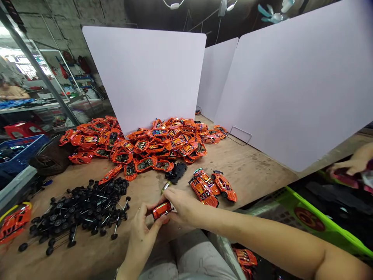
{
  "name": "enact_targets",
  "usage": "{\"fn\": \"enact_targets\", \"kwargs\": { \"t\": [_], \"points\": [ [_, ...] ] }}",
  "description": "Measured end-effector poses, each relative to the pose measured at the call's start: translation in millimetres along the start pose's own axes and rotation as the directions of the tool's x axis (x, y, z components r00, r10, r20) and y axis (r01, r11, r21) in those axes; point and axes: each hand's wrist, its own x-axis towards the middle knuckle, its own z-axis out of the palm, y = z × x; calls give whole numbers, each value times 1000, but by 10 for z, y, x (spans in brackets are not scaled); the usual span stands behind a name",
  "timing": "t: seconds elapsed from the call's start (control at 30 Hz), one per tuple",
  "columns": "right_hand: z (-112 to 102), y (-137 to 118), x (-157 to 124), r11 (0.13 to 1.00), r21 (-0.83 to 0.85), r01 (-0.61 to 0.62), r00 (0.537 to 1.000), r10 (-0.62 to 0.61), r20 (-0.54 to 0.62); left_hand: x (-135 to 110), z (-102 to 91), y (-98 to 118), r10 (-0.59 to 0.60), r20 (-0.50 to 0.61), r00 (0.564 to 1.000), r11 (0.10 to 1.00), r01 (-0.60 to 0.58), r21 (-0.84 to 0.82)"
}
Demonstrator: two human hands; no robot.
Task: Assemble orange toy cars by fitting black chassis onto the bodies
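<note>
My left hand [141,233] is shut on a small orange toy car [162,210], and my right hand [184,206] presses against the car from above. A small yellow-tipped tool [165,187] sticks out from my right fingers, though its grip is partly hidden. Just beyond my right hand lie a black plastic car chassis [176,172] and several assembled orange toy cars [204,188]. A large heap of orange car bodies [145,144] lies farther forward. To my left is a pile of black wheels on metal axles [81,210].
The wooden workbench [256,175] carries everything, with white partition boards [144,77] standing along it. A co-worker's hand [351,163] reaches in at the right edge above a green tray [314,217]. A blue crate [20,153] sits beyond the bench's left side.
</note>
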Motion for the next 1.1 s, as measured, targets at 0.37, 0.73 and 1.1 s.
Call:
{"fn": "enact_targets", "kwargs": {
  "t": [0.37, 0.73, 1.1],
  "points": [
    [202, -66, 13, 988, 126, 89, 995, -84, -45, -208, -218, -142, 35, -64, 997, 995, -29, 95],
    [714, 201, -252, 996, 86, -16, 994, 25, -103, -426, -114, -607, 73, 28, 997, 974, -77, 215],
    [523, 494, -398, 837, -239, -492, 871, 474, -130, -405, 81, -737, 165, 47, 985, 900, -170, 400]
  ]
}}
